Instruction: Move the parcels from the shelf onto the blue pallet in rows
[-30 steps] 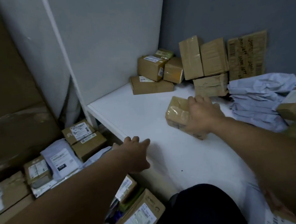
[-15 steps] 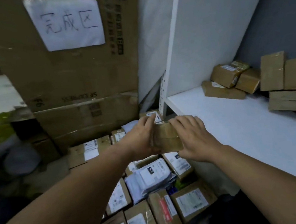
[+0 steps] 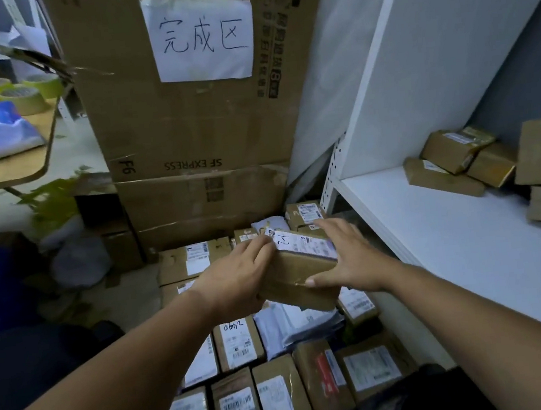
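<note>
Parcel, small brown taped cardboard with white label (image 3: 299,268), gripped at both ends by left hand (image 3: 237,281) and right hand (image 3: 351,256).
Beneath it, left of the white shelf board (image 3: 467,251), glossy labelled brown boxes (image 3: 276,401) lie in rows. Long axis spans hand to hand, both equally near; set-down judged straight down. Plain brown boxes (image 3: 457,151) sit at the board's back.

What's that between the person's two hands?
A brown parcel with a white label, held by the left hand and the right hand, seen in the head view.
</note>
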